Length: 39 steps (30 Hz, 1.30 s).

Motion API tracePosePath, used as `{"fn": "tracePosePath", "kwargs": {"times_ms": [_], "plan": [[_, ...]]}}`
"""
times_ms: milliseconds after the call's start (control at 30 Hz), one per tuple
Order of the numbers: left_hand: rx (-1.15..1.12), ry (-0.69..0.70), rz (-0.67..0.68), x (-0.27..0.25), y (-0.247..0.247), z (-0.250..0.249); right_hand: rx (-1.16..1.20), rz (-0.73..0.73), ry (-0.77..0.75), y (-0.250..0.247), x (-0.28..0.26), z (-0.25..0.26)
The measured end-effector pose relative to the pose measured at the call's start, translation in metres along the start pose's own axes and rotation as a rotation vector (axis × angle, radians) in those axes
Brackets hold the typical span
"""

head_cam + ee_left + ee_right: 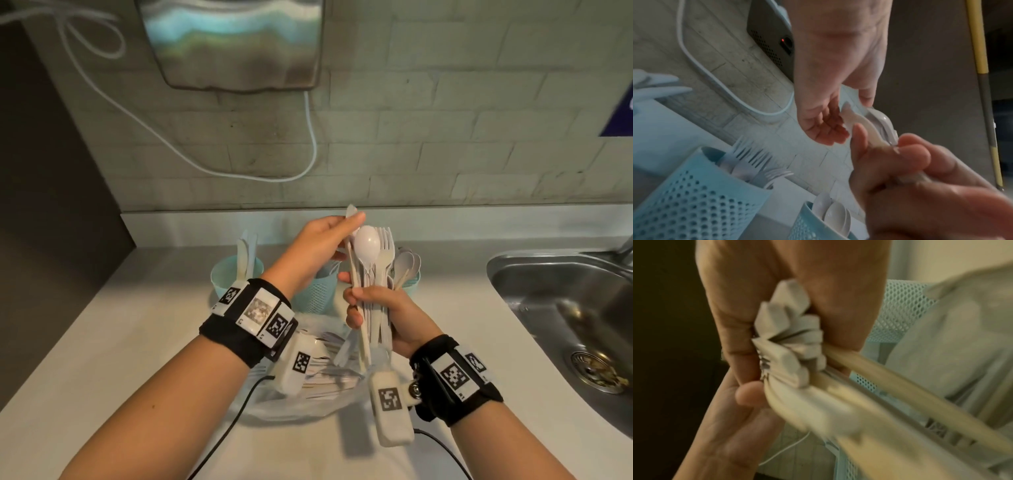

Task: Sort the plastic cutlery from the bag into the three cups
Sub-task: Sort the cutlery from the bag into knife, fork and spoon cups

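Mid-frame, your right hand (383, 317) grips a bundle of cutlery (371, 274) upright; your left hand (322, 246) pinches a knife (352, 260) at its top. Three cups (313, 291) stand just behind, the bag (301, 404) below.

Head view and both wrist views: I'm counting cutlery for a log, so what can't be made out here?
- Middle cup: head view, the left hand hides most of it.
- Bundle count: head view, pieces overlap inside the right hand; right wrist view is motion-blurred.
- Bag contents: head view, wrist cameras cover them.
- Piece in the left hand's grip: left wrist view, blurred.
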<state>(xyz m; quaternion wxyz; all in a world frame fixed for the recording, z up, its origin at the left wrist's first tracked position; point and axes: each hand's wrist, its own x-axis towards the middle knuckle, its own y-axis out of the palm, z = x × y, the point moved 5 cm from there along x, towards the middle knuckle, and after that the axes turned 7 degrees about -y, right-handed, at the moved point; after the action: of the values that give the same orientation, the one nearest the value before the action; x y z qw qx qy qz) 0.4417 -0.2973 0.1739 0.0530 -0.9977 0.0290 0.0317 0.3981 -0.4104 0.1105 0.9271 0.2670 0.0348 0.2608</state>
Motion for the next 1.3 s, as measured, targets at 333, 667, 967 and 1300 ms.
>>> {"fn": "tracePosePath", "kwargs": {"times_ms": [333,667,967,1300], "plan": [[-0.317,0.175,-0.273,-0.013,-0.035,-0.024,-0.025,0.021,0.071,0.000,-0.011,-0.021],[0.197,0.121,-0.186,-0.027,-0.021,-0.012,-0.408,-0.167,-0.080,-0.005,-0.005,-0.011],[0.178,0.009,-0.052,-0.026,-0.006,0.027,-0.384,-0.149,-0.135,-0.003,0.000,-0.007],[0.054,0.080,-0.150,-0.027,-0.013,0.026,-0.161,-0.090,-0.101,-0.001,-0.003,-0.006]]}}
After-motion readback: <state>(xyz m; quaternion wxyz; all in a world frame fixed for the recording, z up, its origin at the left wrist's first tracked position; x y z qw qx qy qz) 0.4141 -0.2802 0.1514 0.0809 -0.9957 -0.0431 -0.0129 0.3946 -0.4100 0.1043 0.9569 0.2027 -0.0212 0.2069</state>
